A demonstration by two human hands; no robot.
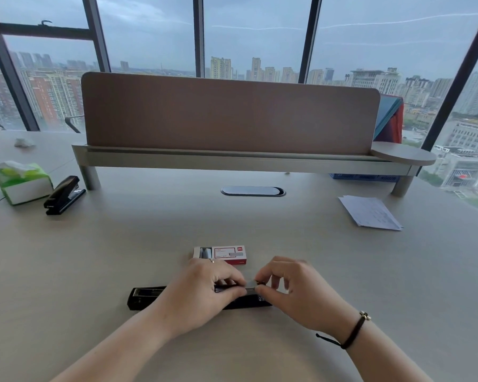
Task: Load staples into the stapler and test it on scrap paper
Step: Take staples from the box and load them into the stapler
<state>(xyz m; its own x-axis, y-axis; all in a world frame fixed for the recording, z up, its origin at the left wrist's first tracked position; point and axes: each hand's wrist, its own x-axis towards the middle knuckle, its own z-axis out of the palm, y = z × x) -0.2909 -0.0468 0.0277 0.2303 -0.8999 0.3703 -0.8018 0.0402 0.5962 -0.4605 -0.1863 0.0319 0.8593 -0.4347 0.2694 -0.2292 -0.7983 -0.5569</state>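
Ring (212,260) left hand; dark bracelet (353,333) right wrist.

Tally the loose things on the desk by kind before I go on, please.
Staplers: 2, an opened black stapler under the hands and a second stapler at far left
Staple boxes: 1, staple box
Staple strips: 1, staple strip pinched between both hands
Paper stacks: 1, paper stack
Tissue packs: 1, tissue pack
Total: 6

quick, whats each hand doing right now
Left hand: fingers curled on the open stapler, holding it.
Right hand: pinching a strip of staples over the stapler.
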